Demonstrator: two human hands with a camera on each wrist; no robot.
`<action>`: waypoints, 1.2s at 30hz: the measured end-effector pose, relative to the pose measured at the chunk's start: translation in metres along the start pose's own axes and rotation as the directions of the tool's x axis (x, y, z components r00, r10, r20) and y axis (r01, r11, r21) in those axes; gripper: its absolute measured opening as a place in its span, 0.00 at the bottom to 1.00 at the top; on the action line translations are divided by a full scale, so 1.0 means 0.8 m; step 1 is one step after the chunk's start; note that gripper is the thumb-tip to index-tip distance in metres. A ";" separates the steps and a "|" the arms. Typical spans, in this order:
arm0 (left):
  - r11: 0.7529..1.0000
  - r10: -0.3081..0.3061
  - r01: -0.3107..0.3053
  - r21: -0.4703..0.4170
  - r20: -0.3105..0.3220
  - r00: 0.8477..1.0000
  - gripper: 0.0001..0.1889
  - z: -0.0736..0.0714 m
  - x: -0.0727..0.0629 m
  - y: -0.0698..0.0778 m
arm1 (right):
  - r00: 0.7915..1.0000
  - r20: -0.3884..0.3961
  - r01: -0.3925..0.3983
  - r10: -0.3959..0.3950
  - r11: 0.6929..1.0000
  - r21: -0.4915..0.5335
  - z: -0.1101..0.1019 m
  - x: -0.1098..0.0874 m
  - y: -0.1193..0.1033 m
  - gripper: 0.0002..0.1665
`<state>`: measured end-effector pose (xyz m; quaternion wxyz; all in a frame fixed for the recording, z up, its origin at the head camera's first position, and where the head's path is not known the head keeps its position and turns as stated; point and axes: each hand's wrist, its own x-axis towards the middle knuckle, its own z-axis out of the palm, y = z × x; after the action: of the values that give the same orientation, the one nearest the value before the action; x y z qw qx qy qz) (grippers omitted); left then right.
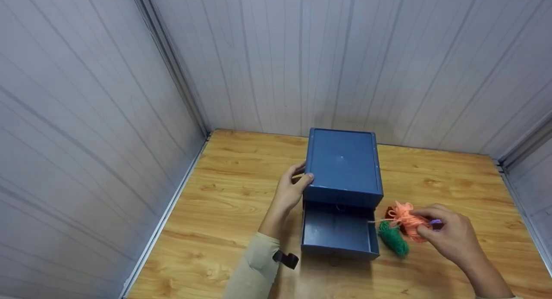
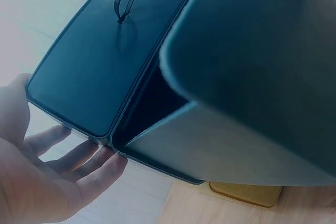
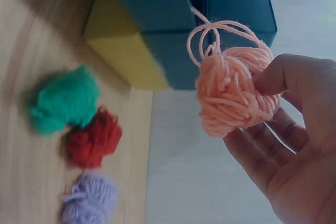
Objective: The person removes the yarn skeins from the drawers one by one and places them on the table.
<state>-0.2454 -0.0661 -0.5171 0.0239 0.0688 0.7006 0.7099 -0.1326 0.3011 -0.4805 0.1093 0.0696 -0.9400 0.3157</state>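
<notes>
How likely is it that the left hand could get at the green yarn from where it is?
Probably not directly: the left hand touches the left side of the blue drawer unit, while the green yarn lies beyond the right side, with the pulled-out drawer between them.

Pulled-out drawer (image 1: 336, 230) is open above; cabinet (image 1: 343, 161) blocks its rear.

Drawer unit (image 1: 343, 161): smooth plastic | peach yarn (image 3: 231, 95): matt, fibrous | tabletop (image 1: 237, 174): wood-grained, smooth
</notes>
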 end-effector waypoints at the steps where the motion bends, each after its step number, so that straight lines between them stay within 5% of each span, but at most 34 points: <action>1: 1.000 0.000 0.000 0.002 0.001 1.000 0.28 0.000 0.000 0.000 | 1.000 -0.001 -0.009 0.009 1.000 -0.008 -0.001 -0.001 0.005 0.20; 16: 1.000 -0.018 0.018 0.013 -0.014 1.000 0.28 -0.001 0.001 0.001 | 0.973 0.122 -0.186 0.198 0.977 -0.102 0.007 -0.013 0.091 0.18; 30: 1.000 -0.014 0.014 0.000 -0.004 1.000 0.28 0.000 0.001 0.001 | 0.890 0.271 -0.330 0.367 0.928 -0.172 0.010 -0.023 0.159 0.20; 36: 1.000 -0.004 0.004 -0.002 0.008 1.000 0.28 -0.001 -0.001 0.002 | 0.879 0.297 -0.329 0.373 0.926 -0.188 0.023 -0.029 0.169 0.19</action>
<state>-0.2449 -0.0667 -0.5159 0.0281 0.0700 0.7000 0.7102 -0.1402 0.3983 -0.5784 -0.1030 -0.0579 -0.9606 0.2517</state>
